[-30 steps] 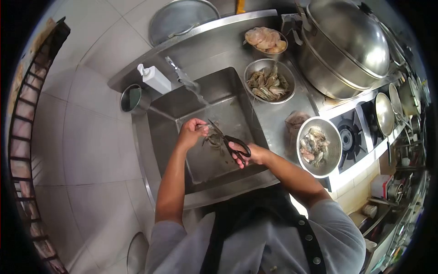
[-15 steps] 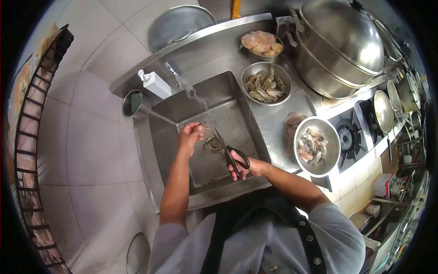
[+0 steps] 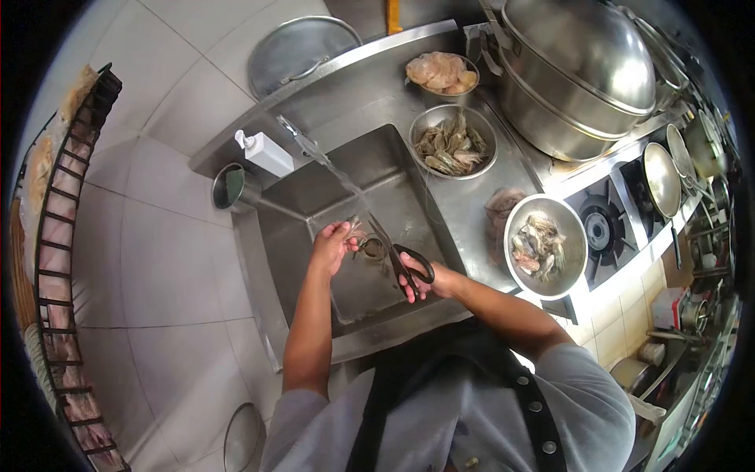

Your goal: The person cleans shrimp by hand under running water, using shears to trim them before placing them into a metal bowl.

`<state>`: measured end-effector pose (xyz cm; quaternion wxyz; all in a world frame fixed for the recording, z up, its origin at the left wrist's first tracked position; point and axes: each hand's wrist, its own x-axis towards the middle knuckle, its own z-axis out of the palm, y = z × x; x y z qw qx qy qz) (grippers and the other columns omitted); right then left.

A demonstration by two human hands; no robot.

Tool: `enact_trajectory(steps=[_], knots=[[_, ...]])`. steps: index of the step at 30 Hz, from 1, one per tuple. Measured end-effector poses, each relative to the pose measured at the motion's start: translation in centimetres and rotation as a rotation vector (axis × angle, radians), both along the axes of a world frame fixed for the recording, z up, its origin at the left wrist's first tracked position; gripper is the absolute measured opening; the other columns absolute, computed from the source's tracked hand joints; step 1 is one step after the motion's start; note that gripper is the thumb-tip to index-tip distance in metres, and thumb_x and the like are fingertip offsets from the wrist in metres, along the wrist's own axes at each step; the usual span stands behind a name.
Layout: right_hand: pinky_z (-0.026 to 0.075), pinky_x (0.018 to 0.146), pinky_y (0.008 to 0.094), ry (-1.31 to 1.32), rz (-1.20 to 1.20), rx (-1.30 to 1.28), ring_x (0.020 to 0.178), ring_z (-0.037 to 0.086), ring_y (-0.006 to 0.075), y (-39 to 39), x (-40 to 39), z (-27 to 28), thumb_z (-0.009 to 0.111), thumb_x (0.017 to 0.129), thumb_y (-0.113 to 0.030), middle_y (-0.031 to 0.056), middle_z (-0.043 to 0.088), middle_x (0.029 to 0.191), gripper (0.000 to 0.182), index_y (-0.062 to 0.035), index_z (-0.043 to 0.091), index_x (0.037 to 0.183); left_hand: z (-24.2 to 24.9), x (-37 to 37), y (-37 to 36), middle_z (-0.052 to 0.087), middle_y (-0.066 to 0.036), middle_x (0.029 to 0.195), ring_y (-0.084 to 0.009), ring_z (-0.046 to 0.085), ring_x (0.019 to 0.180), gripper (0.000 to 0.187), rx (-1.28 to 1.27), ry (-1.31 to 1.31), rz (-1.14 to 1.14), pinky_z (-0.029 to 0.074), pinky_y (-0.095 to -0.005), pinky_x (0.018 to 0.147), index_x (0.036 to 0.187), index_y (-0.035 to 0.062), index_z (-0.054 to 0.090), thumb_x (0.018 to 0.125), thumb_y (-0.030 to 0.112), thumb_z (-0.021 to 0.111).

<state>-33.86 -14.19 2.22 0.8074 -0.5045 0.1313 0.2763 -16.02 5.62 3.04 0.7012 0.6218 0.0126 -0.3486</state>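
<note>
Centre: left hand (image 3: 333, 248) pinches a shrimp (image 3: 353, 227) over the sink (image 3: 289, 230), presumably so drips fall inside. Right hand (image 3: 429, 282) grips scissors (image 3: 395, 249) by the handles, blades toward the shrimp. Right of centre: metal bowl (image 3: 576, 242), likely placed for reach.

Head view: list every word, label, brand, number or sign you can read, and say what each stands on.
No text can be read anywhere.
Red-and-white box: any print is too small and blurred to read.
White bottle: no lettering can be made out.
Scissors: no marking can be made out.
</note>
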Motion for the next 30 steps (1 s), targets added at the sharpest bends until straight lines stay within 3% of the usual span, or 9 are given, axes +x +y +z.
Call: enact_trajectory(steps=[4,8,11,12,16,20,22,24,30], knots=[[0.038,0.048,0.0256,-0.002,0.175,0.087,0.060,0.060,0.0167,0.3,-0.3,-0.1,0.037,0.082,-0.079,0.0058,0.059,0.068,0.074,-0.0076,0.054,0.089,-0.1,-0.3,0.0,0.066,-0.008,0.094,-0.0126,0.056,0.069,0.023,-0.001,-0.007,-0.040,0.049,-0.0290,0.063,0.104,0.0034,0.058,0.091,0.022,0.061],[0.042,0.048,0.0257,-0.050,0.036,-0.082,0.057,0.061,0.0159,1.0,0.4,0.5,0.045,0.083,-0.073,0.0049,0.058,0.062,0.066,-0.0075,0.055,0.078,0.0,-0.7,-0.4,0.066,-0.009,0.094,-0.0125,0.056,0.069,0.022,0.051,0.016,-0.079,0.048,-0.0285,0.064,0.102,0.0033,0.059,0.091,0.023,0.061],[0.038,0.042,0.0234,-0.063,-0.127,-0.192,0.051,0.059,0.0140,0.9,0.8,0.4,0.048,0.084,-0.069,0.0044,0.057,0.057,0.062,-0.0082,0.053,0.074,-0.4,-0.7,-0.4,0.065,-0.011,0.097,-0.0138,0.057,0.070,0.023,0.079,0.000,-0.095,0.049,-0.0289,0.064,0.105,0.0031,0.056,0.092,0.022,0.060],[0.038,0.042,0.0234,-0.065,-0.126,-0.193,0.051,0.059,0.0140,0.7,0.6,0.4,0.048,0.084,-0.069,0.0044,0.057,0.057,0.062,-0.0082,0.053,0.074,-0.6,-0.8,-0.6,0.065,-0.012,0.099,-0.0148,0.058,0.071,0.023,0.023,-0.020,0.001,0.049,-0.0290,0.065,0.108,0.0031,0.054,0.092,0.019,0.060],[0.040,0.046,0.0256,-0.032,0.011,-0.044,0.057,0.061,0.0164,-0.1,-0.3,0.6,0.039,0.080,-0.079,0.0059,0.058,0.063,0.073,-0.0074,0.054,0.084,-1.1,-0.3,-0.9,0.063,-0.013,0.107,-0.0173,0.060,0.076,0.025,-0.069,-0.067,0.166,0.049,-0.0302,0.066,0.112,0.0032,0.050,0.090,0.010,0.060],[0.043,0.057,0.0303,0.029,0.200,0.007,0.070,0.062,0.0179,0.6,-1.2,-0.1,0.031,0.075,-0.086,0.0086,0.061,0.074,0.086,-0.0057,0.053,0.096,-1.2,-0.6,-1.7,0.063,-0.010,0.104,-0.0164,0.059,0.081,0.026,-0.080,-0.077,0.223,0.049,-0.0305,0.067,0.109,0.0030,0.051,0.087,0.009,0.063],[0.044,0.059,0.0311,0.017,0.199,0.021,0.072,0.062,0.0181,1.1,-1.2,-0.1,0.031,0.075,-0.087,0.0083,0.061,0.075,0.086,-0.0060,0.053,0.096,-0.8,-1.2,-2.3,0.062,-0.007,0.099,-0.0153,0.059,0.084,0.029,0.220,-0.210,0.252,0.049,-0.0307,0.067,0.107,0.0022,0.051,0.085,0.011,0.067],[0.043,0.056,0.0306,0.020,0.161,0.009,0.070,0.062,0.0179,1.6,-0.8,0.1,0.031,0.075,-0.087,0.0074,0.060,0.073,0.085,-0.0069,0.053,0.093,-0.9,-1.7,-2.8,0.061,-0.006,0.097,-0.0149,0.058,0.084,0.030,0.206,-0.212,0.253,0.049,-0.0299,0.066,0.107,0.0021,0.052,0.084,0.012,0.068],[0.038,0.041,0.0229,0.050,-0.098,-0.157,0.049,0.058,0.0133,2.0,0.8,0.7,0.054,0.081,-0.069,0.0029,0.057,0.058,0.062,-0.0081,0.053,0.075,-2.2,-2.6,-3.9,0.061,-0.004,0.089,-0.0108,0.058,0.075,0.030,0.147,-0.218,0.252,0.048,-0.0245,0.059,0.107,0.0013,0.054,0.083,0.011,0.070]])
